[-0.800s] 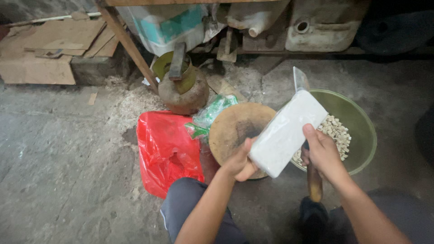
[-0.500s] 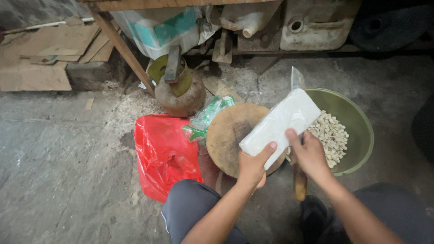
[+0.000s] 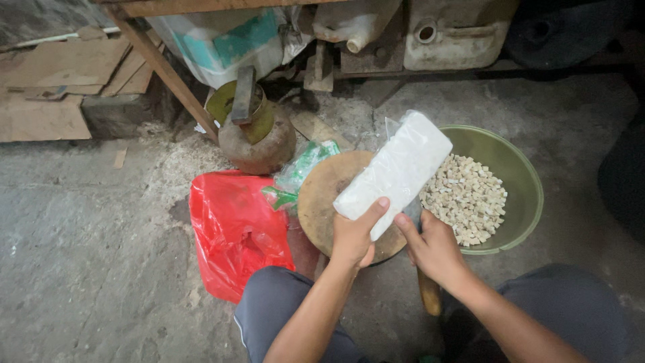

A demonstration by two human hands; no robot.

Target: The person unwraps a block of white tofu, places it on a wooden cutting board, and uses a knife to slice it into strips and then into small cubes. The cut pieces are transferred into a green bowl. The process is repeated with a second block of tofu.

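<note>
My left hand (image 3: 353, 235) grips the near end of a long white block in clear plastic wrap (image 3: 396, 171), thumb on top. The block is held tilted over a round wooden chopping board (image 3: 322, 195). My right hand (image 3: 433, 245) is beside the left, its fingertips at the block's near lower corner. A wooden handle (image 3: 428, 296) sticks out below my right wrist; I cannot tell whether the hand holds it. To the right, a green bowl (image 3: 527, 181) holds several small pale cubes (image 3: 467, 198).
A red plastic bag (image 3: 235, 228) lies left of the board, with a green-and-clear bag (image 3: 299, 171) behind it. A rusty gas cylinder (image 3: 255, 131) stands further back by a slanted wooden table leg (image 3: 164, 70). Cardboard (image 3: 54, 81) lies far left. My knees are at the bottom.
My left hand has moved from under the block to grip its near end. My right hand has slid down from the block's side to its near corner.
</note>
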